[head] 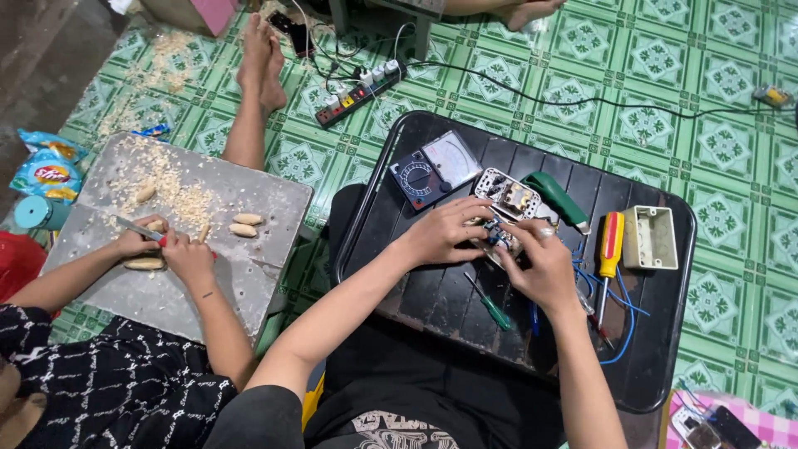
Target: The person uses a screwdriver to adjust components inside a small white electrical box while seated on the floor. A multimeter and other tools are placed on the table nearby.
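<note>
- A person seated on the green patterned floor (pixel 715 141) bends over a black tray-like worktop (pixel 432 299); the left hand (pixel 445 233) and right hand (pixel 544 266) are drawn close together, fingers closed on a small electrical part with blue wires (pixel 497 237) near the worktop's middle
- Just above the hands lies one white socket plate (pixel 509 195), touching or nearly touching the part; one analog multimeter (pixel 434 168) sits at the worktop's far left edge
- Two screwdrivers are in view: a green-handled one (pixel 490 303) below the hands, a red-and-yellow one (pixel 611 245) to the right; one green-handled tool (pixel 555 198) lies beyond the plate
- One cream wall box (pixel 650 239) rests close to the right rim; bare black surface remains along the near edge
- Beside the worktop, another person's hands (pixel 166 249) work with a knife on a grey board (pixel 241 274); two pale peeled pieces (pixel 246 224) lie apart from them
- One power strip (pixel 359 91) lies on the floor
</note>
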